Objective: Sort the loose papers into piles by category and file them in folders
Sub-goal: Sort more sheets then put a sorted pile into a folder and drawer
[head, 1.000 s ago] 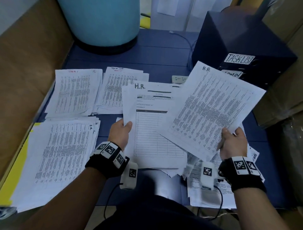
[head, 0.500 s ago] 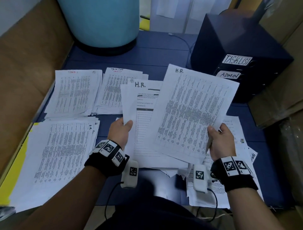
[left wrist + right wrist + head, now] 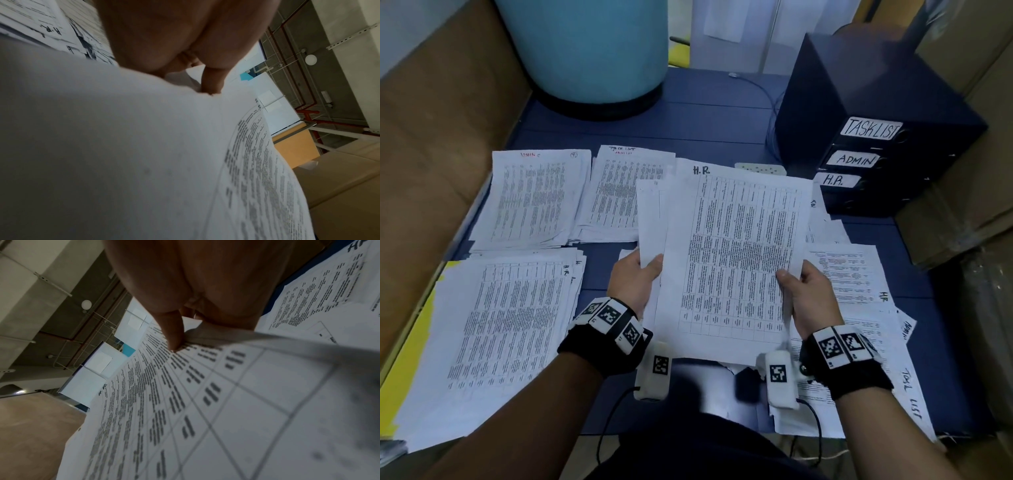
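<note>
My right hand pinches the right edge of a printed H.R. sheet with a table on it, thumb on top. That sheet lies over the H.R. sheets that my left hand grips by their left edge, thumb on the paper. Both are held above the blue table. Sorted piles lie flat: an ADMIN pile, a task-list pile and an H.R. pile at the left. Loose unsorted papers spread at the right.
A dark file box with slots labelled TASKLIST, ADMIN and H.R. stands at the back right. A big light-blue drum stands at the back. Cardboard lines the left side, brown boxes the right. A yellow folder peeks from under the left pile.
My right hand has swung its H.R. sheet leftward and squared it over the sheets in my left hand, covering them almost fully. The left hand has stayed where it was.
</note>
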`<state>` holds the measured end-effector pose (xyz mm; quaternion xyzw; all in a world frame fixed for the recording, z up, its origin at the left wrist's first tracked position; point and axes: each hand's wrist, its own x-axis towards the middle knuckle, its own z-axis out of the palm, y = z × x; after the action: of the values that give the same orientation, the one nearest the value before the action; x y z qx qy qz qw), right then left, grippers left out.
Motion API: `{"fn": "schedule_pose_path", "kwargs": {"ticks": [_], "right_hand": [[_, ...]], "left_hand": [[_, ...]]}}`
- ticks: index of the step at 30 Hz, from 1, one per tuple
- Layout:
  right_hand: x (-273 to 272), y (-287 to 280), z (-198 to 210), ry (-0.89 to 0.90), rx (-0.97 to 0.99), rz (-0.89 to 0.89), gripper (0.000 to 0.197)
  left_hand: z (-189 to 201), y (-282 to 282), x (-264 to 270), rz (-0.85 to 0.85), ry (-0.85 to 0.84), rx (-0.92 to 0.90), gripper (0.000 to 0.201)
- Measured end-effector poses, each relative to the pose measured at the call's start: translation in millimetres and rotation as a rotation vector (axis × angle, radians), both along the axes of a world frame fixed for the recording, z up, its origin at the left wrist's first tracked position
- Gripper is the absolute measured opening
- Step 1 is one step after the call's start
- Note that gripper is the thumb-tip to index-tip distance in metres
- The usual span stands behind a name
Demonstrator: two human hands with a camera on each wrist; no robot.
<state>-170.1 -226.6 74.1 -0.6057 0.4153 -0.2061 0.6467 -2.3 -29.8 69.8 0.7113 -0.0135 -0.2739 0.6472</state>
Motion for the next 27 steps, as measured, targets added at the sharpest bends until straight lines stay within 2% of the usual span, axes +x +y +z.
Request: {"fn": "schedule_pose_path", "kwargs": {"ticks": [5, 11, 14, 16, 18, 22, 27], "right_hand": [[-1.4, -9.0, 3.9, -0.024, -0.025, -0.052, 0.020], [-23.7, -41.5, 6.4, -0.085, 0.029, -0.319, 0.023], [-36.3, -50.6, 7.9, -0.133, 0.012, -0.385, 0.015], [-41.5, -54.5, 6.3, -0.112, 0.010, -0.365, 0.032], [-38.8, -52.8, 7.7, -0.146, 0.022, -0.333, 0.019], [-27.4, -47.4, -0.1, -0.098, 0.053, -0.185, 0.023], [-4.6, -22.9, -4.1, -0.010, 0.098, -0.021, 0.020]], "left_hand": [[5.7, -0.6, 1.0, 0.013, -0.048, 0.120, 0.022], [5.7, 3.8, 8.0, 0.043, -0.053, 0.185, 0.021], [5.6, 4.3, 9.6, 0.043, -0.064, 0.207, 0.021], [3.8, 3.6, 10.6, 0.047, -0.073, 0.226, 0.023], [1.9, 3.3, 12.2, 0.036, -0.082, 0.236, 0.024], [5.7, 2.5, 11.2, -0.020, -0.113, 0.275, 0.021], [15.0, 3.0, 6.3, -0.061, -0.057, 0.224, 0.028]]}}
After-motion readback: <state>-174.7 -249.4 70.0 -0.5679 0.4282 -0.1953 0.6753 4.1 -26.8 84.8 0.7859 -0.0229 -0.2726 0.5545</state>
